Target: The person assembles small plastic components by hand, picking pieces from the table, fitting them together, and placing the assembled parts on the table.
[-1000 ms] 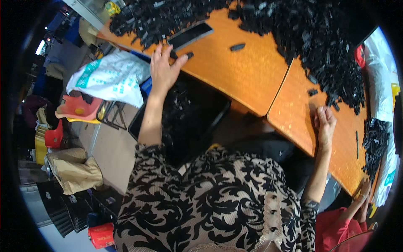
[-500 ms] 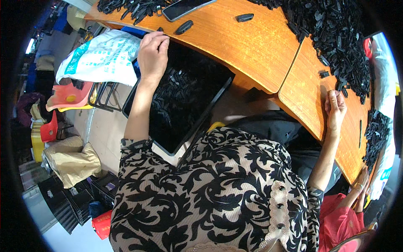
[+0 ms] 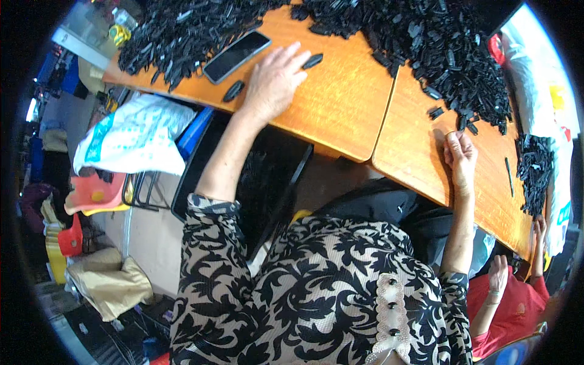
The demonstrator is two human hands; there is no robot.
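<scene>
My left hand (image 3: pixel 274 82) reaches over the orange wooden table, its fingers stretched out and apart. Just past its fingertips lies a small elongated black plastic part (image 3: pixel 313 61). Another such black part (image 3: pixel 233 91) rests by the table's front edge, on the wrist's left side. My right hand (image 3: pixel 462 158) stays low at the table's right part, thumb and fingers pinched together; what they hold, if anything, is too small to make out. Close beyond those fingertips are a few loose black parts (image 3: pixel 436 113) at the fringe of a big heap of black plastic parts (image 3: pixel 450 55).
A dark phone (image 3: pixel 237 56) lies beside the left heap (image 3: pixel 176 42). Below the table edge stands a black bin (image 3: pixel 277 164), next to a white sack (image 3: pixel 131 134). A thin black stick (image 3: pixel 510 176) lies to the right. A co-worker in red (image 3: pixel 511 304) sits at lower right.
My left hand has moved from the table's edge above the bin rightward over the tabletop, and its fingers have spread. The right hand stays pinched near the heap. The view has shifted.
</scene>
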